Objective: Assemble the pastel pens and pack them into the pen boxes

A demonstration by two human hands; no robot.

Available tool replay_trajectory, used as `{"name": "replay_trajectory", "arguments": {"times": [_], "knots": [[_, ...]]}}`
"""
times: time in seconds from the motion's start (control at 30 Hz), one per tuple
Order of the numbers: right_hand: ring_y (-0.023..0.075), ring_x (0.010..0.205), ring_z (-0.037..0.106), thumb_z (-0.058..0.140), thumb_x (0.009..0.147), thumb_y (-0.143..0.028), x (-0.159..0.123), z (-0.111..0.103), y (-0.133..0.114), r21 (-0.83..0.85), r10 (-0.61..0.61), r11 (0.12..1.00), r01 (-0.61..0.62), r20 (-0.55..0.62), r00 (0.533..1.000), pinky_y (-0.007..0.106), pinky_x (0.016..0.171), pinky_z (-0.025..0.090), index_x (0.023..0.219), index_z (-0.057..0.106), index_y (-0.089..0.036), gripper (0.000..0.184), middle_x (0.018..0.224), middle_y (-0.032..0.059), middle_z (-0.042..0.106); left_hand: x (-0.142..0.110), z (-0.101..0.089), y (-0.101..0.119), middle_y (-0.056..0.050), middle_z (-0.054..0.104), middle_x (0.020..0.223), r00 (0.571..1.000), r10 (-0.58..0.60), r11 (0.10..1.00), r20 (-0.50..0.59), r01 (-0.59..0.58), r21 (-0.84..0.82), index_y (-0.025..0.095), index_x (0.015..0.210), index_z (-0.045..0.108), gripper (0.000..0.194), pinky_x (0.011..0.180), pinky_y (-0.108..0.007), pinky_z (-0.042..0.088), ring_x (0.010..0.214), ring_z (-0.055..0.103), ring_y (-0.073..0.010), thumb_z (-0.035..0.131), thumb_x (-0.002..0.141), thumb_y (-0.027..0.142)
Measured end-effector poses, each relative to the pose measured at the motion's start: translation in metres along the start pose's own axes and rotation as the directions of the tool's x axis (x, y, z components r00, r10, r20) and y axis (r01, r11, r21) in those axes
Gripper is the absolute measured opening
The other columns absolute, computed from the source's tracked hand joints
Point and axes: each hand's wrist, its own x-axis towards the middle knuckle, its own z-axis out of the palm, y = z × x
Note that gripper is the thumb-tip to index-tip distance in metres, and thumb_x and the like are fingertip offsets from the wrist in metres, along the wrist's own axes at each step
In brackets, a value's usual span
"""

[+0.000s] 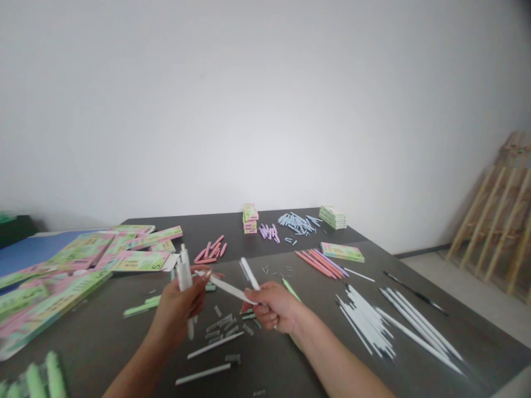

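My left hand [176, 307] is closed around a bundle of white pens [183, 271], held nearly upright. A slim white pen barrel [232, 290] runs between the hands, with the left fingertips at one end and the right fingers pinching the other. Closed as well, my right hand [276, 307] also grips a white pen [249, 272] with a clear cap, which points up and away. Below the hands lie loose clear caps [226, 320] and two white pen pieces [215, 345]. Salmon-coloured pens [211, 251] rest beyond my left hand.
Printed boxes [141, 261] cover the table's left side. Green pens [53, 376] lie at the near left. White refills [367, 320], longer white sticks [418, 323] and a dark thin rod [415, 293] lie right. Blue pieces [298, 223] and stacked boxes [250, 218] stand farther back.
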Motion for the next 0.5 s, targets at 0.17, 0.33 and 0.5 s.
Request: {"name": "replay_trajectory", "arguments": {"times": [0.17, 0.33, 0.5], "knots": [[0.0050, 0.034, 0.027, 0.069, 0.076, -0.034, 0.008, 0.001, 0.005, -0.166, -0.184, 0.975, 0.146, -0.249, 0.951, 0.021, 0.036, 0.015, 0.058, 0.064, -0.013, 0.028, 0.037, -0.0059, 0.044, 0.003, -0.002, -0.018, 0.013, 0.034, 0.038, 0.995, -0.069, 0.998, -0.074, 0.069, -0.008, 0.013, 0.073, 0.063, 0.039, 0.033, -0.014, 0.016, 0.032, 0.023, -0.0016, 0.084, 0.049, 0.036], [0.0074, 0.050, 0.040, 0.076, 0.061, -0.018, 0.014, 0.001, 0.005, -0.280, -0.381, 0.917, 0.284, -0.405, 0.831, 0.020, 0.048, 0.026, 0.057, 0.064, -0.014, 0.013, 0.051, -0.0043, 0.055, 0.003, 0.001, -0.031, 0.014, 0.030, 0.036, 0.982, -0.133, 0.991, -0.130, 0.130, -0.035, 0.014, 0.066, 0.059, 0.041, 0.033, -0.015, 0.015, 0.031, 0.023, -0.0019, 0.084, 0.048, 0.041], [0.0068, 0.042, 0.037, 0.075, 0.063, -0.040, 0.011, -0.003, 0.004, -0.244, -0.357, 0.928, 0.281, -0.376, 0.855, 0.021, 0.042, 0.025, 0.074, 0.067, -0.014, 0.029, 0.056, -0.0020, 0.061, 0.004, 0.001, -0.035, 0.015, 0.030, 0.037, 0.979, -0.147, 0.989, -0.143, 0.142, -0.046, 0.015, 0.069, 0.058, 0.045, 0.033, -0.014, 0.015, 0.033, 0.021, -0.0015, 0.084, 0.047, 0.045]]}}
